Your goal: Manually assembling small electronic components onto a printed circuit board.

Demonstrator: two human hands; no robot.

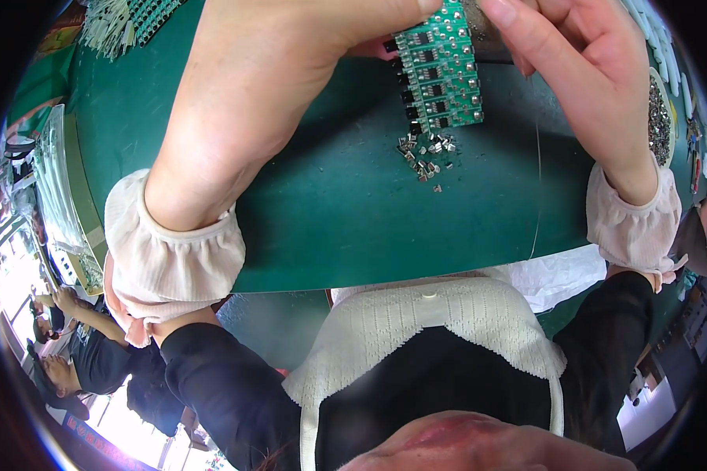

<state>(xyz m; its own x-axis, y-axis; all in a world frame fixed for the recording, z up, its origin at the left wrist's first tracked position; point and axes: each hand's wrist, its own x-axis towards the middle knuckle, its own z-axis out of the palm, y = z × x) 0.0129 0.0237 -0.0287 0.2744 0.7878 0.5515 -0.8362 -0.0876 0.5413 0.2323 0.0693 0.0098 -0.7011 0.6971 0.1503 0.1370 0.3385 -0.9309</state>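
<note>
My left hand (314,35) reaches in at the top and is closed on a green circuit board panel (440,71). Rows of small black chips, solder dots and black parts along its left edge show on the panel. My right hand (593,67) is just right of the board, its fingers curled and thumb tip close to the board's upper right; what it pinches, if anything, I cannot make out. Below the board's lower end, a small heap of tiny metal pieces (426,161) lies on the green tabletop (353,212).
A container of small metal parts (658,122) stands at the right edge. Boards with white wires (137,23) lie at the far left. Trays with clear plastic (63,180) line the left side, where other people (86,361) sit. White plastic (569,275) hangs below the table's near edge.
</note>
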